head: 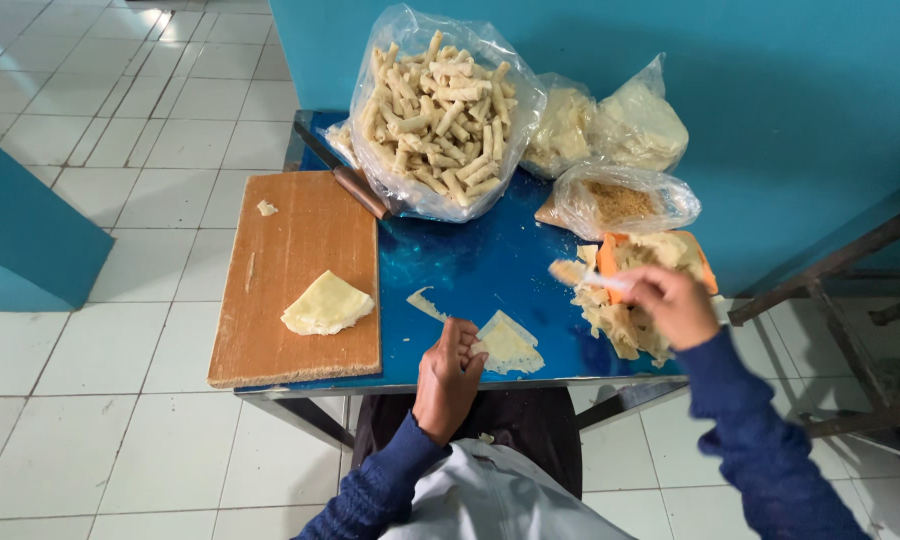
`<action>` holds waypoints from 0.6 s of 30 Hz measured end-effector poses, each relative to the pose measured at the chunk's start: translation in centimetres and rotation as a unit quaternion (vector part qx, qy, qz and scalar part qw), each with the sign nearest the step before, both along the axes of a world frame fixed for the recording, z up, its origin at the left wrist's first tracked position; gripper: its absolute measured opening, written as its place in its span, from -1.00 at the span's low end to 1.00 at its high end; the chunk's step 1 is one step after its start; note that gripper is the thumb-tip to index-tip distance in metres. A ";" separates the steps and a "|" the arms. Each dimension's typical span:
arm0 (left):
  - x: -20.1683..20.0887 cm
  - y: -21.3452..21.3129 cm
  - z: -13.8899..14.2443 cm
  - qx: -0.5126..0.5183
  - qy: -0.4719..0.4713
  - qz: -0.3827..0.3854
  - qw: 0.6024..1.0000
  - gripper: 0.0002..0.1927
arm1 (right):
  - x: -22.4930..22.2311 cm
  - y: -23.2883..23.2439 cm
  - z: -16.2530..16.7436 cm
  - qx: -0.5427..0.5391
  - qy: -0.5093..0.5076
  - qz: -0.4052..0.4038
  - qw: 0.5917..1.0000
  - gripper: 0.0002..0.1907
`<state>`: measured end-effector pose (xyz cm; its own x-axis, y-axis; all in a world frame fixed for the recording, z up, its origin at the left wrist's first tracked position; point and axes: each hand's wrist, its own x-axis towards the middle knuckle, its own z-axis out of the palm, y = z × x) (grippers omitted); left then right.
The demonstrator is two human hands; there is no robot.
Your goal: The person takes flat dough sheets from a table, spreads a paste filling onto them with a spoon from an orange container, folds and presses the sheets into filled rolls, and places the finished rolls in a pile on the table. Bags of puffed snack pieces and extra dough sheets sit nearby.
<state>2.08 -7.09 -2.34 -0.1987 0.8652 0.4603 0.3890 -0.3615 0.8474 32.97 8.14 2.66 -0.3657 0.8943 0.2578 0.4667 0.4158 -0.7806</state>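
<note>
Pastry sheets are being handled at a blue table (470, 270) seen from above, beside a white tiled floor (120, 120) and a teal wall (750, 90). The left hand (448, 378) is laid at the table's near edge, its fingers loosely extended and pressed on the corner of a pale folded wrapper (511, 343); nothing is gripped by it. The right hand (673, 303) is raised over an orange tray (606, 257) heaped with pale filling (630, 310), and its fingers are closed around a slim white utensil (602, 281), whose blurred far end is loaded with a lump of the filling. A thin strip of dough (426, 303) is seen on the table just left of the wrapper. On the wooden board (290, 250) at the left, a second folded wrapper (326, 305) and a small scrap (267, 208) are set well apart. Behind, a large clear bag of finished rolls (438, 105) is stood open, a dark-handled knife (355, 185) is tucked against its base, and three smaller bags (610, 130) are grouped to its right. Both arms are covered by dark blue sleeves (760, 450).
</note>
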 end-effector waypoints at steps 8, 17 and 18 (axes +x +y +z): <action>-0.2 -0.2 0.2 -0.001 -0.004 -0.009 1.000 -0.58 | -5.7 -8.3 -1.9 0.000 -0.096 -0.012 0.995 -0.85; 0.6 -0.4 1.0 0.000 0.012 -0.018 1.000 -0.59 | -6.4 -11.0 -2.9 0.404 -0.216 0.025 0.888 -0.69; 0.5 -0.3 1.0 0.001 0.012 -0.020 1.000 -0.59 | -6.2 -11.2 -3.1 0.412 -0.227 0.026 0.882 -0.66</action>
<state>2.61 -7.43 -1.29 -0.1525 0.8711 0.4667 0.3948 -0.3792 0.8368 26.78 -3.07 -0.49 -0.6338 0.4505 0.6288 0.6166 0.7851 0.0590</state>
